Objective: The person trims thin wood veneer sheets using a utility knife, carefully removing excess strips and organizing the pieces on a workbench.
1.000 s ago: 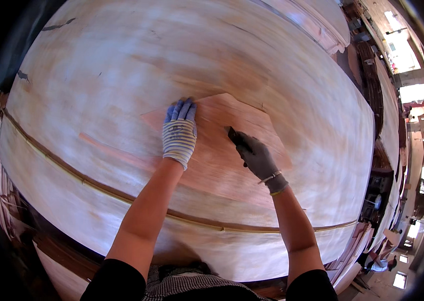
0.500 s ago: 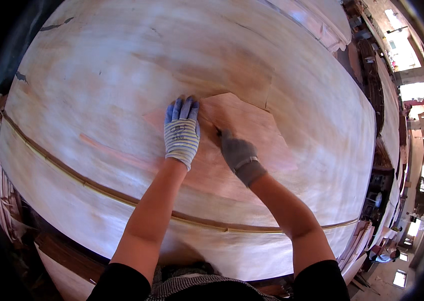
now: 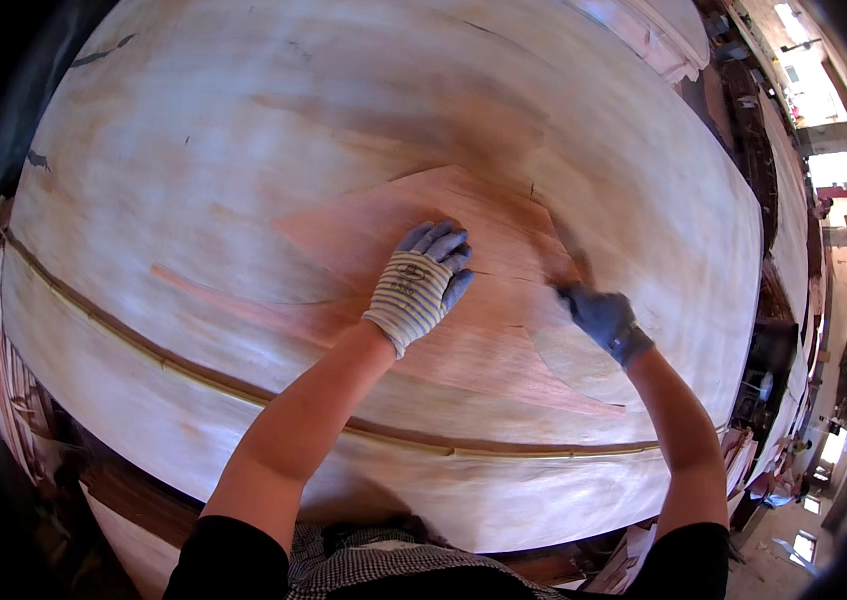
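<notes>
A large pale wood veneer sheet [image 3: 173, 180] fills most of the view. On it lies a thin reddish veneer piece [image 3: 503, 240] with an angular outline. A narrower reddish part [image 3: 503, 365] tapers away below it toward the right. My left hand [image 3: 421, 285], in a striped glove with blue-grey fingers, rests on the reddish veneer, its fingers slightly bent and thumb apart. At the piece's right edge is my right hand [image 3: 603, 318], grey-gloved and blurred. Its fingers are closed around something small and dark that I cannot make out.
A long thin yellowish-brown strip [image 3: 423, 441] crosses the near part of the sheet. Dark cracks [image 3: 103, 52] show at the far left. Stacked veneer [image 3: 18, 380] stands at the left edge. Beyond the right edge are more stacks and a distant person [image 3: 778, 487].
My right hand has swept right and slightly nearer, from the reddish piece's middle to its right edge. My left hand has shifted right and turned. A curved gap now shows in the veneer's lower right.
</notes>
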Action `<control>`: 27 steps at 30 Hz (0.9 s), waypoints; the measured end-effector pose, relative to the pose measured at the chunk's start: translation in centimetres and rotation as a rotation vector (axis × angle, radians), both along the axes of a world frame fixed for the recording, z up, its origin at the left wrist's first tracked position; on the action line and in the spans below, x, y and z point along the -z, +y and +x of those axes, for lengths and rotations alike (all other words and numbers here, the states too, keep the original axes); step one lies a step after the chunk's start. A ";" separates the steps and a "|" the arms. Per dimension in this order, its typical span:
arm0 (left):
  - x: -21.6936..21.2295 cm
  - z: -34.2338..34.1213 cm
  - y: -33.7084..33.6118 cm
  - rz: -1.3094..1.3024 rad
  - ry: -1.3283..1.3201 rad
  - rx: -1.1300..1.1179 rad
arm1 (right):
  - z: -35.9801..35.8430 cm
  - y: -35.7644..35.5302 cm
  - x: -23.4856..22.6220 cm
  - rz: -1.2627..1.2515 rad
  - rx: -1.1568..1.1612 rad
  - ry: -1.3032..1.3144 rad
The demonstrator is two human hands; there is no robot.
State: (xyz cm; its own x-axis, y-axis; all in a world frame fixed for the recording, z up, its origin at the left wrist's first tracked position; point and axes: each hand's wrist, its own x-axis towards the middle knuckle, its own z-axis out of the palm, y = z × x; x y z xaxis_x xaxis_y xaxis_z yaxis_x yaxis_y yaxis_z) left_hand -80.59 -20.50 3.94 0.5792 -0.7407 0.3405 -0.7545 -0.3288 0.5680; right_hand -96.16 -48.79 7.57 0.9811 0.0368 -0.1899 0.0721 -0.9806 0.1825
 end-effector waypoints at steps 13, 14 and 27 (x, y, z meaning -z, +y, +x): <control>0.6 -0.1 -0.5 -0.011 -0.028 -0.022 | 18.7 11.6 -0.6 0.362 -0.277 0.055; 0.7 -0.1 -0.5 -0.020 -0.007 -0.016 | 18.1 11.3 -0.7 0.317 -0.252 -0.015; 1.0 0.0 0.0 0.042 -0.105 -0.026 | -2.8 7.8 0.2 0.073 0.446 -0.190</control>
